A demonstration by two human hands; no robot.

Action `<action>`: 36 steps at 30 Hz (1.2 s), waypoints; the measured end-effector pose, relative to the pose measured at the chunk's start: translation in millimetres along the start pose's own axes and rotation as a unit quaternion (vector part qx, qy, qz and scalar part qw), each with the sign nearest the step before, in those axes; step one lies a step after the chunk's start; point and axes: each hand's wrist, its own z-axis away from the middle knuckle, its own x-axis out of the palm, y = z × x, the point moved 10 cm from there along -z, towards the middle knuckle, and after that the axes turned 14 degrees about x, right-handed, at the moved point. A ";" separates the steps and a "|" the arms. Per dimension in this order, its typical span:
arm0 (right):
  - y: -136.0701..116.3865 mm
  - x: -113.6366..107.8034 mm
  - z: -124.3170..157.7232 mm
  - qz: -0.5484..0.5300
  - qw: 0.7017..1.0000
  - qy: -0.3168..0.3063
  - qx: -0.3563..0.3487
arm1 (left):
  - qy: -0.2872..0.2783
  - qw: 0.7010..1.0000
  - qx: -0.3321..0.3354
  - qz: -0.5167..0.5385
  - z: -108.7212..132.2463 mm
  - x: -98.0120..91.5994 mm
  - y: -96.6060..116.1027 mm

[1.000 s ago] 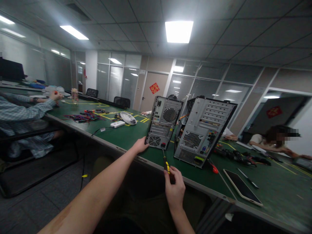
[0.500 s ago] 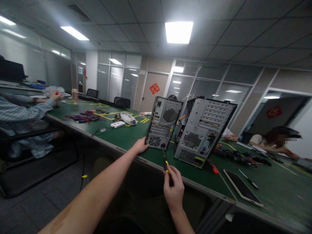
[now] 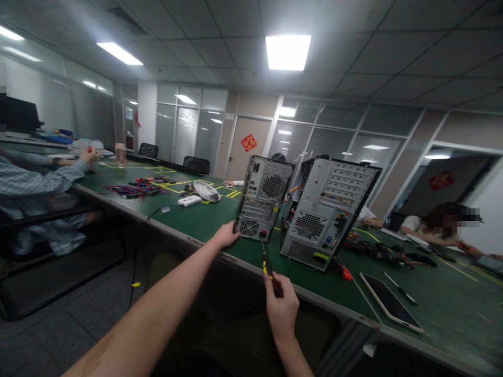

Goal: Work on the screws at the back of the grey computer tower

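Note:
A smaller computer case stands upright on the green table, its rear panel facing me. My left hand rests against its lower left side; the fingers are mostly hidden behind the case edge. Between the fingertips of my right hand is the handle of a black and yellow screwdriver. The screwdriver's shaft points up at the lower rear edge of the smaller case, near the power socket. A larger computer case stands just right of it.
On the right lie a red-handled tool, a phone, a pen-like tool and black cables. Coloured wires, a white power strip and a white oval object lie left. People sit at both sides.
My right hand has shifted slightly down and right, and its fingers have changed position on the screwdriver handle. My left hand and both cases look unmoved.

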 end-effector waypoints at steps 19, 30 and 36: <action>-16.6 1.4 5.2 0.048 0.997 0.013 -0.056 | -0.002 1.000 -0.006 0.019 0.8 -1.0 -0.1; -22.5 1.1 5.3 0.049 0.996 0.015 -0.068 | -0.001 1.000 0.000 0.006 0.4 -0.9 -0.2; -20.8 1.4 6.3 0.047 0.997 0.013 -0.065 | -0.003 1.000 -0.001 0.013 -0.1 0.7 -2.5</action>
